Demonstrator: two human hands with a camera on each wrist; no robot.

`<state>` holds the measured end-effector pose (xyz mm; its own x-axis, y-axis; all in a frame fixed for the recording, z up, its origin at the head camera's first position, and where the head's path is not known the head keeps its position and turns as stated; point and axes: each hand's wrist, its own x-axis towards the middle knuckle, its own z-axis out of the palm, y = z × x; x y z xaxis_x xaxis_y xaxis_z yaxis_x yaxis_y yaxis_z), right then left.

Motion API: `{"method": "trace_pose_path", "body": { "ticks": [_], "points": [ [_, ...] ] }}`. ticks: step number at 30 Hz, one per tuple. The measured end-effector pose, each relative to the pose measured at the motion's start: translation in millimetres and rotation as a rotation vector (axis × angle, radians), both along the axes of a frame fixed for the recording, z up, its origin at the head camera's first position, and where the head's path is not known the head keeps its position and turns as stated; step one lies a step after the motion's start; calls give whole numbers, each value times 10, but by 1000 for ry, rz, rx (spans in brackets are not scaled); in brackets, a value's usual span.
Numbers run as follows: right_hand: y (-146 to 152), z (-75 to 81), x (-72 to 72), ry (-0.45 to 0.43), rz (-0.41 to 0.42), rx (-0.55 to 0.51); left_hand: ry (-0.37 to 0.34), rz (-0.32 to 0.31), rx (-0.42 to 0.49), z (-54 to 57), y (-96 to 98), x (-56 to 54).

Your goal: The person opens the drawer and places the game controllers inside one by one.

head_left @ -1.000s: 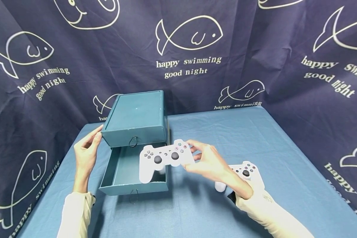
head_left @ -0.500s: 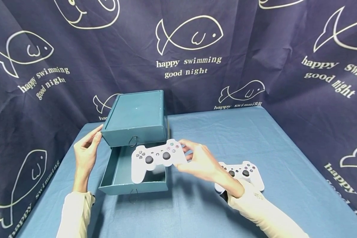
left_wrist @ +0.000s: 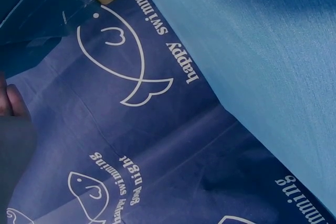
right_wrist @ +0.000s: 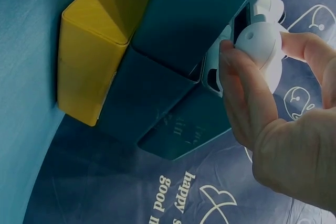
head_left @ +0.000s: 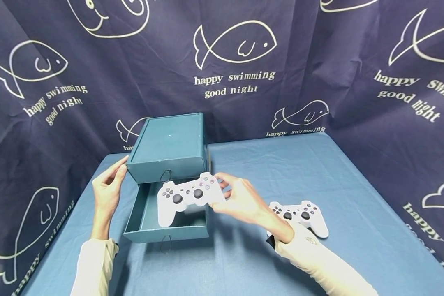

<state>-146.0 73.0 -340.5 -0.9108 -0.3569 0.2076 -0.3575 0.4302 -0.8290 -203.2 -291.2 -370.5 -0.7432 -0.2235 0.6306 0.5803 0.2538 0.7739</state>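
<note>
Two kinds of blue set the scene: navy fabric (head_left: 303, 49) is hung at the back and sides, printed with white fish and lettering, and below it a bench (head_left: 244, 255) is covered in a lighter blue. Toward the left of the bench a teal cabinet (head_left: 168, 137) is placed, with its lower drawer (head_left: 170, 235) drawn out. A yellow block (right_wrist: 89, 66) is seen just beside the cabinet in the right wrist view; whether the two touch cannot be told.

The held controller (head_left: 188, 197), white, is suspended over the lower drawer, its button face turned up toward the head camera and its right end tipped higher. The spare controller (head_left: 296, 214) is laid on the bench farther right, partly hidden by the right sleeve (head_left: 318, 259).

The hands are kept well apart. By the right hand (head_left: 240, 199) the held controller is clamped at its right grip, between thumb and fingers. By the left hand (head_left: 107, 189) the cabinet's left front corner is touched, with fingers nearly straight.

A thin wire pull (head_left: 165, 176) is fitted to the cabinet's upper front. As a judgement, a light, stiff, smooth plastic shell is to be expected, easily twisted when pinched at one end; it is best taken by the grips, clear of the thumbsticks (head_left: 177, 199), which could be knocked.
</note>
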Motion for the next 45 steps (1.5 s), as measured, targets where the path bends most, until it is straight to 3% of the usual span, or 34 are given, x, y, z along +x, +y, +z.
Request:
{"method": "trace_pose_path", "body": {
  "ticks": [27, 45],
  "points": [
    [-201, 76, -55, 104, 96, 98, -12, -6, 8, 35, 30, 24],
    [-239, 182, -129, 27, 139, 185, -2, -38, 31, 21, 44, 24]
  ]
}}
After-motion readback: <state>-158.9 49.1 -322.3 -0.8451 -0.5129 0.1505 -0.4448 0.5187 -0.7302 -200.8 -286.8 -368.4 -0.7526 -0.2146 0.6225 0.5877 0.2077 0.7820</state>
